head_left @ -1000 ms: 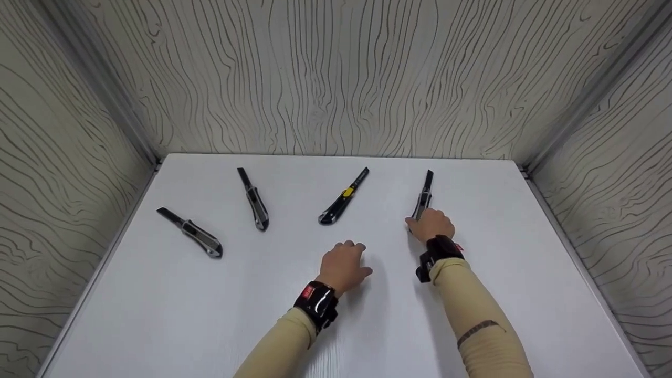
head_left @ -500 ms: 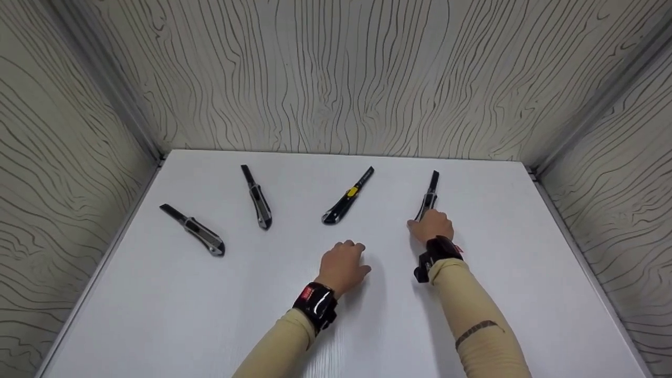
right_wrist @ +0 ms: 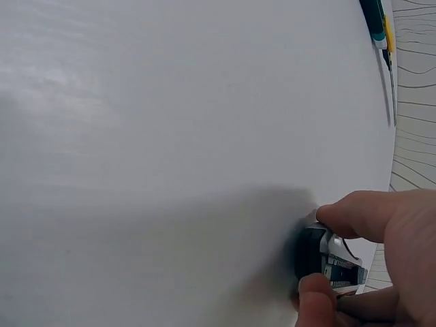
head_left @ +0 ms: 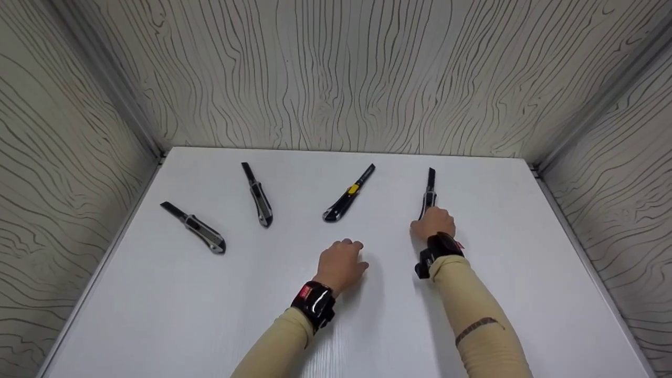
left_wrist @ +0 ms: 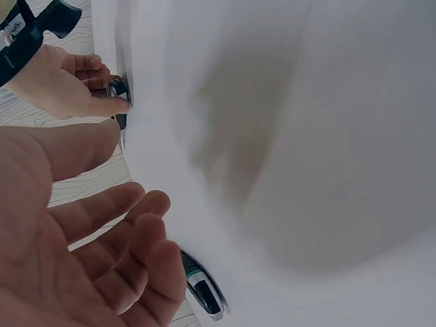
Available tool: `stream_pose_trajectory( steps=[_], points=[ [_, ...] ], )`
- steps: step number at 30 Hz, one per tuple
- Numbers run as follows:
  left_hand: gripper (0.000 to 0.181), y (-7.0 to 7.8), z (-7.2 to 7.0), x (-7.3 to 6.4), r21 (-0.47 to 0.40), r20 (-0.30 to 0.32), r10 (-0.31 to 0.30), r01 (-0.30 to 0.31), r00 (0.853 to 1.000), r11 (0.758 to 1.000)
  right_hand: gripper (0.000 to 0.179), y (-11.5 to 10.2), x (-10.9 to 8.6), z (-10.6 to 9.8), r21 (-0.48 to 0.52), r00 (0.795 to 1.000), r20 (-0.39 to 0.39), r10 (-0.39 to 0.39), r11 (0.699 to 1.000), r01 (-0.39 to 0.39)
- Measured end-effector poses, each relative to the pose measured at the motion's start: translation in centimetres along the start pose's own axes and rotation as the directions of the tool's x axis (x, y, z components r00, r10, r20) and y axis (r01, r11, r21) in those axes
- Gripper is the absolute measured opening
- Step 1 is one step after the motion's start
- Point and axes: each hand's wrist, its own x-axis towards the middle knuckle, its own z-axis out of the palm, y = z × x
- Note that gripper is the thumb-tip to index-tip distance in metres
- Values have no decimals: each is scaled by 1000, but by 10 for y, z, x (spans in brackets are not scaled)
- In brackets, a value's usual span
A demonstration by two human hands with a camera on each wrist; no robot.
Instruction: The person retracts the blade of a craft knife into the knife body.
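Note:
My right hand [head_left: 434, 224] holds a grey and black utility knife [head_left: 429, 195] by its handle on the right side of the table, with the blade end pointing away from me. In the right wrist view, the thumb and fingers pinch the butt of this utility knife [right_wrist: 330, 255] from both sides. My left hand [head_left: 340, 266], fingers relaxed and bent a little, hovers over the table's middle and casts a shadow. Nearest to it lies a black utility knife with a yellow slider [head_left: 346, 200]. The left palm [left_wrist: 88, 259] holds nothing.
Two more grey and black utility knives lie to the left, one near the back [head_left: 258, 199] and one slanting further left [head_left: 199, 231]. The white table [head_left: 157, 315] meets wood-patterned panels [head_left: 336, 79] at the back and sides.
The head view has shifted slightly. The knife in my right hand has turned a little, its blade end swinging slightly left. My left hand and the other knives stay nearly where they were.

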Motion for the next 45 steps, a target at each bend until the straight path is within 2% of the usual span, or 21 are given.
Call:
stream_pose_trajectory(
  steps=[6, 13, 17, 20, 23, 26, 30, 37, 42, 45],
  points=[
    [35, 3, 0, -5, -16, -38, 19, -19, 999, 1000, 25, 5, -5, 0, -17, 1000, 14, -21, 1000, 21],
    [34, 6, -1, -9, -26, -46, 32, -33, 998, 999, 25, 12, -16, 0, -27, 999, 48, -8, 1000, 9],
    [31, 6, -3, -10, 0, -74, 43, -43, 996, 999, 25, 9, -29, -2, 15, 997, 60, -43, 999, 42],
    [28, 6, -4, -9, 9, -94, 47, -46, 994, 999, 25, 5, -41, -3, 37, 996, 38, -84, 996, 82],
    [26, 7, -4, -5, -25, -100, 41, -44, 994, 999, 25, 0, -53, -2, 49, 993, 2, -119, 992, 118],
    [26, 8, -4, -2, -121, -75, 16, -25, 997, 992, 24, -9, -67, -1, 68, 987, -19, -159, 985, 159],
    [28, 10, -6, 1, -282, -49, -28, 13, 998, 959, 22, -23, -84, 1, 90, 975, -30, -220, 971, 221],
    [29, 11, -9, 5, -434, -103, -114, 59, 988, 899, 21, -48, -113, 0, 106, 939, -64, -337, 934, 342],
    [27, 10, -8, 4, -567, -78, -103, 41, 992, 823, 20, -56, -128, 0, 101, 912, -92, -400, 907, 408],
    [27, 10, -6, 3, -611, -67, -88, 29, 994, 791, 19, -57, -135, 1, 97, 900, -114, -421, 897, 432]
  ],
)
